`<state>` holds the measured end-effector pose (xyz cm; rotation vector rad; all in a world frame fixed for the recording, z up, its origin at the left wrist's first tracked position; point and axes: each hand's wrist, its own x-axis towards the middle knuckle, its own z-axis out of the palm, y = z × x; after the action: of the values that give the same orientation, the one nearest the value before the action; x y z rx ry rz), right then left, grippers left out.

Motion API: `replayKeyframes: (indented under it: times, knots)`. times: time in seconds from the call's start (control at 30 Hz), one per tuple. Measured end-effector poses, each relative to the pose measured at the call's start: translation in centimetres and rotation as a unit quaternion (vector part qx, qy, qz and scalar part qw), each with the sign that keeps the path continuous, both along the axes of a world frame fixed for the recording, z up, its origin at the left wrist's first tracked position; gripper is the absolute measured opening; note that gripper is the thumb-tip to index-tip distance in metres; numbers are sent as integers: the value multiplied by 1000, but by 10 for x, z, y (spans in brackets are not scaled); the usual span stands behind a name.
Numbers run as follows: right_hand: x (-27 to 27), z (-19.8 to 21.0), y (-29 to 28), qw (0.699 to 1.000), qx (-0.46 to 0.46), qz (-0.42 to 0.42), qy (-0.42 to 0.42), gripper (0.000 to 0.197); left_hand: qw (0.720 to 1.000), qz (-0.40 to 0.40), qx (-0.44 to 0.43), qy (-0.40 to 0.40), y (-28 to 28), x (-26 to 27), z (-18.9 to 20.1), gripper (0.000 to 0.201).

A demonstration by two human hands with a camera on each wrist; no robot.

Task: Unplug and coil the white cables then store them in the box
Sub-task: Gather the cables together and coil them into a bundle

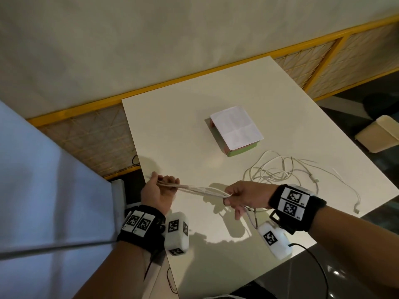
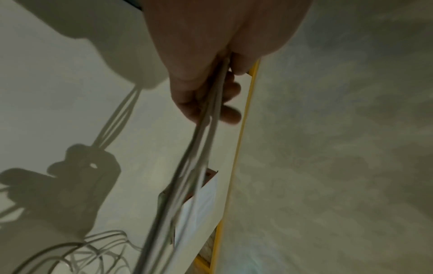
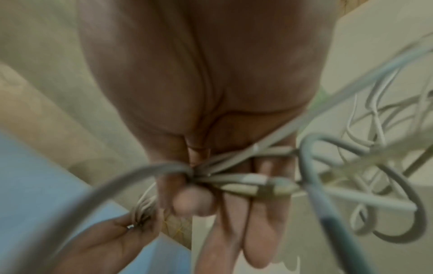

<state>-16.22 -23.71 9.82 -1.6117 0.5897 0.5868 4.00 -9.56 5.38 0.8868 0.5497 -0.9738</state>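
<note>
white cables [image 1: 203,189] | step: coiling, a bundle of strands pulled taut above the table [image 1: 177,130] | left hand [image 1: 158,192] pinches one end, right hand [image 1: 244,196] grips the other | next: gather the loose tangle [image 1: 278,169] beyond | box [image 1: 235,130] closed, farther back, nothing stored yet

white table [image 1: 172,126]: closed box [image 1: 235,130] at centre; loose white cables [image 1: 278,169] at its 5 o'clock; left hand [image 1: 158,194] and right hand [image 1: 244,197] gripping a taut cable bundle [image 1: 200,188] at 6 o'clock.
</note>
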Motion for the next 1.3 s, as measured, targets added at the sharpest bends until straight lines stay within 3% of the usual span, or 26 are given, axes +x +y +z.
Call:
replayKeyframes:
  times: [0.13,0.23,0.3,0.4,0.5,0.7,0.8,0.93,1.07,1.2,1.3]
  knots:
    - [0,4,1,996,-75,-38,15,14,999,-47,14,-10,6,-2,-4,39]
    - [2,-2,5,975,-224,6,9,21,997,-69,30,-1,11,-5,-7,38]
    - [3,-3,11,962,-271,34,-8,21,995,-84,54,-13,17,-7,-7,36]
    - [2,-5,18,972,-231,43,-10,15,995,-80,54,-12,24,-5,-8,35]
    - [-1,-6,21,978,-188,74,43,11,999,-35,21,16,26,3,-7,41]
    - [-10,-5,18,928,-326,167,73,15,1000,22,12,4,28,44,-6,43]
    - [-18,-7,17,925,-345,153,49,18,999,25,24,-4,29,59,-7,45]
    - [-31,-11,11,920,-364,140,38,46,999,33,12,0,29,65,-7,47]
    - [-37,-16,-3,875,-460,153,3,39,999,42,8,-1,29,66,-8,46]
    - [-53,-23,-26,883,-452,101,71,34,999,50,1,5,34,82,-9,45]
    - [-73,-21,-48,869,-471,58,138,34,998,65,-15,9,40,90,-9,47]
